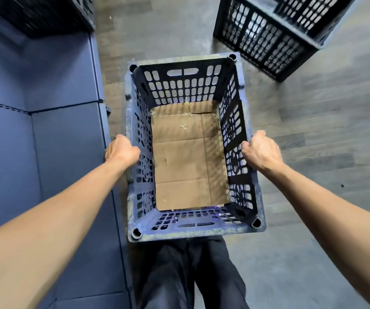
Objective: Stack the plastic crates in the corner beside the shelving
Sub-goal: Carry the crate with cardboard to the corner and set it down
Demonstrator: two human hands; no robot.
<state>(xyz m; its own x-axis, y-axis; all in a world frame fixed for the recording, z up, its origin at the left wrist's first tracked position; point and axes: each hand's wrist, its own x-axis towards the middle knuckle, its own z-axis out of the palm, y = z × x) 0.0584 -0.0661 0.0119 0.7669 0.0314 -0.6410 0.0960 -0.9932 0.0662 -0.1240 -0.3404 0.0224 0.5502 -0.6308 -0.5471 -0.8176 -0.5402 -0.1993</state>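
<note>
Grey floor (313,130) under blue crate (183,85) between left hand (121,150) and right hand (261,150)

Crates, three sure: blue crate (190,234) centre, black crate (259,41) upper right, dark crate (46,16) upper left. Possibly a fourth behind the black one; cannot tell. Cardboard sheet (188,161): one. Hands, two: left hand (121,150), right hand (261,150).

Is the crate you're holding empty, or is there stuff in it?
Empty of goods: the blue crate gripped by left hand and right hand shows only a flat cardboard sheet lining its bottom.
</note>
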